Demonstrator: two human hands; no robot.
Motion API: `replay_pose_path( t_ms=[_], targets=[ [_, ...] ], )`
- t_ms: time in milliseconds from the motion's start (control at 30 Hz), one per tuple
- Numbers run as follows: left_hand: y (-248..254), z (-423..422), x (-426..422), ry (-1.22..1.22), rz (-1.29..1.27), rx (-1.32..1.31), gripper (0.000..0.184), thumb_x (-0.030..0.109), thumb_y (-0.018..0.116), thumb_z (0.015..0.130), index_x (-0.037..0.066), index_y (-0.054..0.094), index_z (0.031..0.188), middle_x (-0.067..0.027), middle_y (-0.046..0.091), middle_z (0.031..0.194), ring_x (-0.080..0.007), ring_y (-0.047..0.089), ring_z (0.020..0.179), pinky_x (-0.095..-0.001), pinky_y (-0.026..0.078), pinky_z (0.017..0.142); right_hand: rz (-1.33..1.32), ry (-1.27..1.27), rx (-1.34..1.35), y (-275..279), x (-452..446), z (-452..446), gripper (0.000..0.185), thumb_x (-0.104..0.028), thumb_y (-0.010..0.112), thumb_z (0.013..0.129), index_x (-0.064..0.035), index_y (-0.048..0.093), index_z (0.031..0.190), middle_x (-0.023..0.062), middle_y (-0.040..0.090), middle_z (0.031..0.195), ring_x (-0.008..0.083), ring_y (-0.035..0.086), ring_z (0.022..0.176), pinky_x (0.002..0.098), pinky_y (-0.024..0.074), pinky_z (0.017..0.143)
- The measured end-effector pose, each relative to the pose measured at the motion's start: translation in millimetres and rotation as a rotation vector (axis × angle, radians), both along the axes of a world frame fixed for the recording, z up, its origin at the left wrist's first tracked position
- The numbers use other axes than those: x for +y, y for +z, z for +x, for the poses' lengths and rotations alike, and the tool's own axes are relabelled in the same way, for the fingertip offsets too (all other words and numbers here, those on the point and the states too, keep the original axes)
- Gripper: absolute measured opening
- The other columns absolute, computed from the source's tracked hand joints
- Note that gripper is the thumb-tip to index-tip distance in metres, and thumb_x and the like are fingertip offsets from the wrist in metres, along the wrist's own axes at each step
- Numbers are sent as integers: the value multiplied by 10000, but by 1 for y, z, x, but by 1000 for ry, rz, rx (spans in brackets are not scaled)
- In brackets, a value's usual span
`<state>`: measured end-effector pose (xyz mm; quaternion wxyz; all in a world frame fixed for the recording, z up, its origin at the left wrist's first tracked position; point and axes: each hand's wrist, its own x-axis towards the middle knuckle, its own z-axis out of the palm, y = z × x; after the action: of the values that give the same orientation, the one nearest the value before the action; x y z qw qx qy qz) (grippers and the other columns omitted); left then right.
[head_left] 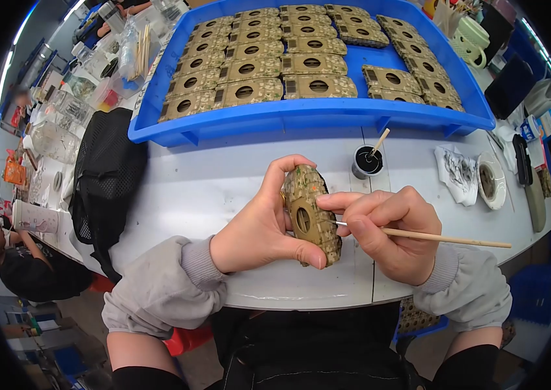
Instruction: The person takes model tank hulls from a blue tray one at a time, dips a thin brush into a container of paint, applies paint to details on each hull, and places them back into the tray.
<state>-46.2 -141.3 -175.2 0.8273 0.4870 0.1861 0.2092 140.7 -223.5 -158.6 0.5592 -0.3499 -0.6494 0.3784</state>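
Observation:
My left hand (254,227) is closed around a camouflage-patterned model hull (310,195), which has a round opening in its face and stands tilted on its end above the table. In my right hand (396,231) is a thin brush with a pale wooden handle (457,240). The brush tip meets the hull's right edge beside the opening, and my right fingertips rest against the hull above it. Beyond my right hand stands a small cup of black paint (367,162) with a wooden stick (380,142) leaning in it.
A blue tray (223,123) holding several similar hulls spans the table's far side. A black mesh bag (111,175) lies at left. A stained cloth (457,174) and a white dish (491,182) lie at right. Another person (35,263) sits far left.

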Motion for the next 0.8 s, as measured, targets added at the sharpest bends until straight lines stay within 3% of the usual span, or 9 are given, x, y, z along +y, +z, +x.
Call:
replay_pose_path(
  t_ms=[800],
  targets=[
    [0, 0, -1, 6, 34, 13, 1015, -55, 847, 548, 144, 193, 1297, -111, 479, 1088, -198, 558, 970, -320, 507, 816, 37, 25, -23, -3, 0, 0, 175, 65, 550, 862, -37, 413, 903, 131, 618, 811, 428, 598, 1007, 450, 529, 807]
  ],
)
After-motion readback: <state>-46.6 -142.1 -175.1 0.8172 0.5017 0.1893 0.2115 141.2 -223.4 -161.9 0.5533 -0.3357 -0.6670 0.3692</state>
